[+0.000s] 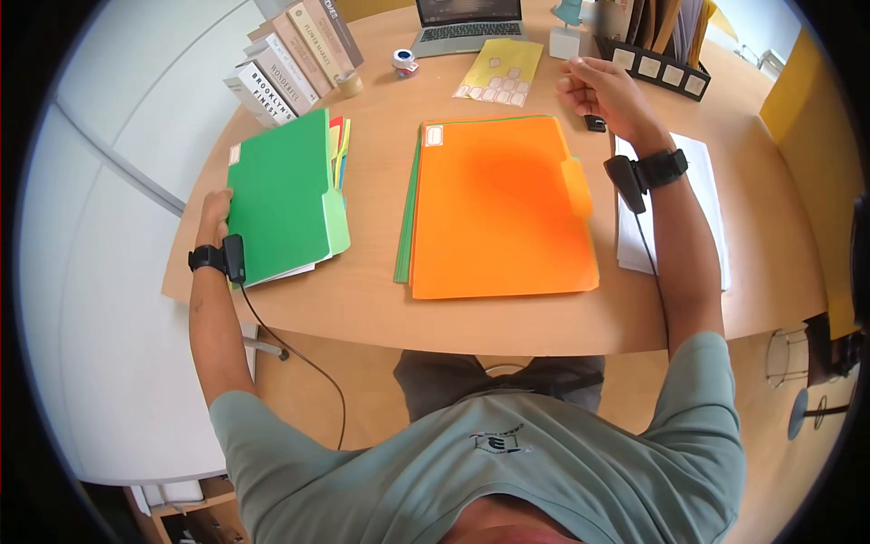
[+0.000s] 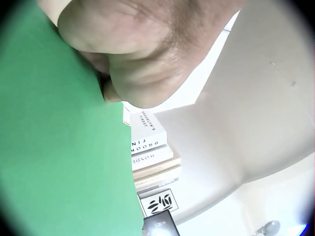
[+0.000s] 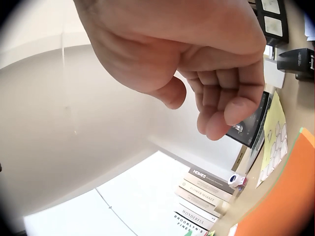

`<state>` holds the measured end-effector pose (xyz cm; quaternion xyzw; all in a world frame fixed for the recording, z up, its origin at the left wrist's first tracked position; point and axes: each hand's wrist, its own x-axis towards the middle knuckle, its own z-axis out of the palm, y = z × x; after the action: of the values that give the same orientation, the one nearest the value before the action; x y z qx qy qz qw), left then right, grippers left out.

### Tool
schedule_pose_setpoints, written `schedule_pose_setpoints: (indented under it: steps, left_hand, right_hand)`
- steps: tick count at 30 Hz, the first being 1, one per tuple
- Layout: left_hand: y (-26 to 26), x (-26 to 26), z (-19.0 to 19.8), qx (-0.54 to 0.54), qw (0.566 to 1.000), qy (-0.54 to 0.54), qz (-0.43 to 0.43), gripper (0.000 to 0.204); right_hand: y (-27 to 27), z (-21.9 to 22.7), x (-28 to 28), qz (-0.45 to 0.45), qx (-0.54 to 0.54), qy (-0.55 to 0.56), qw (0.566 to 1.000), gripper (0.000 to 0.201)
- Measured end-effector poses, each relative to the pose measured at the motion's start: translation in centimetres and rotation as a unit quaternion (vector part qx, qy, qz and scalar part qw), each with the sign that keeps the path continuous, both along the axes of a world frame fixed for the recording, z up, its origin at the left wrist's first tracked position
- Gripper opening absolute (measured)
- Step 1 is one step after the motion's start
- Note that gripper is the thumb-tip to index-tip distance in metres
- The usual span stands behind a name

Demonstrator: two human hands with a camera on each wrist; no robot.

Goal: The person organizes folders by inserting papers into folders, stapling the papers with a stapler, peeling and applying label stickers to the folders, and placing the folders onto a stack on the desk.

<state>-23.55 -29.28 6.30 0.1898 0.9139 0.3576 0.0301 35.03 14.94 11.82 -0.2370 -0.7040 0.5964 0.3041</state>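
Note:
My left hand (image 1: pixel 216 210) grips the left edge of a green folder (image 1: pixel 279 195), its fingers partly hidden by the folder. In the left wrist view, the curled left hand (image 2: pixel 142 54) meets the folder's edge. White sheets and coloured tabs (image 1: pixel 341 150) stick out from under this folder. An orange folder (image 1: pixel 498 208) with a white label lies mid-table on top of green ones. Above its far right corner hovers my right hand (image 1: pixel 603 95), fingers loosely curled and holding nothing. A small black stapler (image 1: pixel 594 123) sits just below that hand.
White paper (image 1: pixel 702 195) lies under the right forearm. Yellow sheet with labels (image 1: pixel 501 72), tape dispenser (image 1: pixel 404 63) and laptop (image 1: pixel 469 32) stand at the back. Books (image 1: pixel 294 63) rise at the back left, a black organizer (image 1: pixel 657 71) at the back right.

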Motion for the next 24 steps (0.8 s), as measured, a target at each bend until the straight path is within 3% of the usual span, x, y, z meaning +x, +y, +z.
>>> schedule_pose_setpoints:
  steps: [3,6,9,11,13,14,16,18,21,24]
  left_hand:
    - [-1.3,-1.2,-1.9,0.003,1.000,0.023,-0.007,0.036]
    - [-0.5,2.0,-1.0,0.030,0.999,-0.036,0.010,0.035]
    - [1.6,1.4,-0.7,-0.197,0.966,0.167,-0.009,0.034]
    - [5.6,3.5,-0.2,-0.098,0.968,0.223,-0.063,0.033]
    - [11.7,9.3,1.2,0.089,0.971,0.118,-0.187,0.034]
    - [15.4,12.5,1.3,0.202,0.950,0.016,-0.239,0.033]
    - [21.1,22.7,3.0,0.269,0.900,-0.074,-0.336,0.034]
    - [26.6,25.6,0.8,0.267,0.857,-0.090,-0.431,0.032]
    - [30.5,28.3,-1.4,0.255,0.844,-0.134,-0.453,0.033]
    - [31.2,28.0,-2.7,0.266,0.842,-0.170,-0.438,0.033]
  right_hand:
    - [-0.1,0.2,0.3,0.016,0.011,0.009,1.000,0.036]
    - [-0.2,0.2,0.3,0.015,0.010,0.008,1.000,0.034]
    - [-0.2,-0.3,0.1,0.009,0.010,-0.011,1.000,0.032]
    - [0.2,-0.8,0.0,0.022,-0.001,-0.030,0.999,0.031]
    - [0.3,-1.0,-0.2,0.028,-0.020,-0.064,0.997,0.031]
    - [0.4,-1.2,-0.4,0.033,-0.038,-0.062,0.997,0.031]
    - [0.9,-2.1,-0.8,0.043,-0.073,-0.058,0.995,0.030]
    - [0.6,-2.3,-0.6,0.038,-0.096,-0.053,0.993,0.030]
    - [0.9,-2.9,-0.2,0.034,-0.100,-0.078,0.991,0.029]
    - [1.3,-3.1,0.1,0.037,-0.102,-0.101,0.989,0.028]
